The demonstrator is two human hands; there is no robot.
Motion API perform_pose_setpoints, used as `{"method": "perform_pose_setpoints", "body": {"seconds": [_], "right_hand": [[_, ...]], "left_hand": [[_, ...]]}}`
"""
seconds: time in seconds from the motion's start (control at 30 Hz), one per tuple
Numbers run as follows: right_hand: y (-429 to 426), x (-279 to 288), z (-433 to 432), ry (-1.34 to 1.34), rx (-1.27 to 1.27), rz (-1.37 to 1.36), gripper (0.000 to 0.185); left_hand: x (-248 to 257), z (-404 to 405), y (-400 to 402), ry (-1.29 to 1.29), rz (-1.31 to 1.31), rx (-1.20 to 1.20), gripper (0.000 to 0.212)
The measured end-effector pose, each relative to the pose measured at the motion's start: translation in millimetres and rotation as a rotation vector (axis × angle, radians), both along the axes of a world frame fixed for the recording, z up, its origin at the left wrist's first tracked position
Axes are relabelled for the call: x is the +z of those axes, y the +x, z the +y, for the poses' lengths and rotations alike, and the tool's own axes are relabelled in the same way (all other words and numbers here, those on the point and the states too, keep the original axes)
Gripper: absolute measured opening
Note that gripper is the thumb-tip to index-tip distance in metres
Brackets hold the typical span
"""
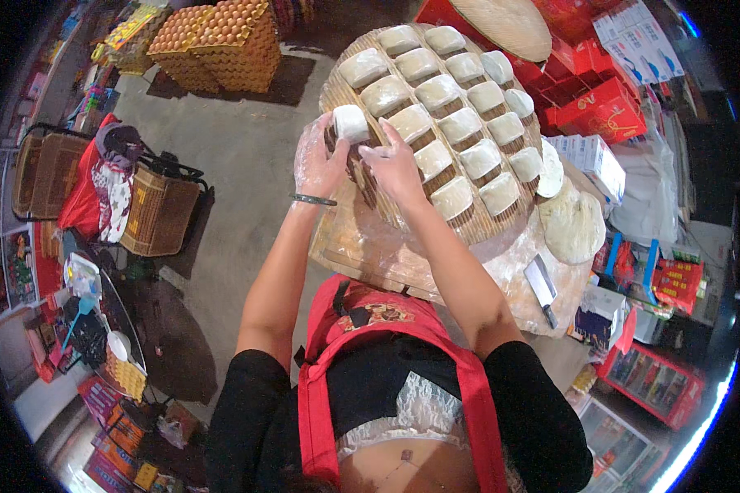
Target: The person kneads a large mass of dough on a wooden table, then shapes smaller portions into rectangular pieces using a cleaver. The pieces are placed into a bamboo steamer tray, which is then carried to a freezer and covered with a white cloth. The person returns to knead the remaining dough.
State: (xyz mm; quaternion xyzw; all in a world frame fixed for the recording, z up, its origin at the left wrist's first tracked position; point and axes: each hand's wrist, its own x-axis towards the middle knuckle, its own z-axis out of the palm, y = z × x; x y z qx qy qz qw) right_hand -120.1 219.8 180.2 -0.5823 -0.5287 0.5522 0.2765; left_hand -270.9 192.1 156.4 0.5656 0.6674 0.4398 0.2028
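Observation:
Rows of floured dough pieces lie on a round ribbed tray, which rests on a floured wooden board. My left hand, dusted with flour and with a bangle at the wrist, holds a block-shaped dough piece at the tray's left edge. Just right of that piece is my right hand, thumb and forefinger apart, with nothing seen between them. A larger mass of dough sits at the board's right side. Below it lies a cleaver with a dark handle.
Egg trays stand stacked on the floor at the upper left. A wicker chair with cloths is at the left, above a round table with utensils. Red boxes and a white carton stand beyond the board to the right.

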Motion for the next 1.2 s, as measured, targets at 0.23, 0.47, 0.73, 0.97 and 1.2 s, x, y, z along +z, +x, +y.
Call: {"method": "perform_pose_setpoints", "body": {"seconds": [0.23,0.47,0.73,0.97,1.2], "right_hand": [[6.5,21.6,-25.3,0.406,0.105,-0.309,0.044],[4.1,36.8,46.9,1.009,0.712,-0.600,0.044],[-28.3,33.4,93.3,1.207,1.398,-0.876,0.031],[-47.0,57.4,58.4,0.806,0.970,-1.056,0.056],[-27.7,30.4,33.1,0.634,0.518,-1.012,0.065]], "left_hand": [[-5.5,-17.9,19.3,0.028,-0.167,0.003,0.060],[-5.0,-48.1,30.5,-0.002,-0.189,0.132,0.063],[-20.2,-71.1,33.0,-0.066,-0.287,0.097,0.057],[-13.8,-35.6,13.0,-0.009,-0.306,0.048,0.063],[2.5,1.1,3.6,0.014,-0.398,-0.117,0.060]]}}
